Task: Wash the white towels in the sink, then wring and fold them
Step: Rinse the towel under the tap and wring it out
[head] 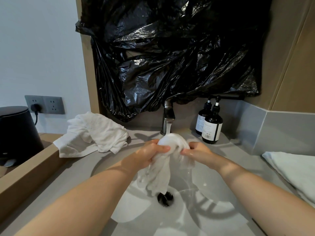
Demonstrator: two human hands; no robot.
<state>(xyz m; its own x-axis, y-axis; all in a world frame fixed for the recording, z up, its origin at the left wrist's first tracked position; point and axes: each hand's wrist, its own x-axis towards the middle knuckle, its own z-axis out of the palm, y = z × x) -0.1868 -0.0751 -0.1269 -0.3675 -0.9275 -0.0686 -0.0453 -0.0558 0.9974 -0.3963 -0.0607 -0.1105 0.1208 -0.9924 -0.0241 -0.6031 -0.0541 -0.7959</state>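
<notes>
I am holding a wet white towel (pixel 163 167) bunched under the running faucet (pixel 167 119), my left hand (pixel 150 153) and right hand (pixel 197 153) both curled tight around its top while the rest is hanging down over the sink (pixel 213 188) toward the drain (pixel 165 198). I am judging this as the washing step, with wringing coming next: twisting my fists against each other. Another crumpled towel (pixel 95 133) is waiting on the counter at left, and a folded towel (pixel 293 169) is lying at right.

Both hands, left (pixel 150 155) and right (pixel 197 153), grip a wet towel (pixel 163 174) under the running tap (pixel 168 116) over the sink (pixel 221 193); another crumpled towel (pixel 95 133) lies on the counter (pixel 76 169).
</notes>
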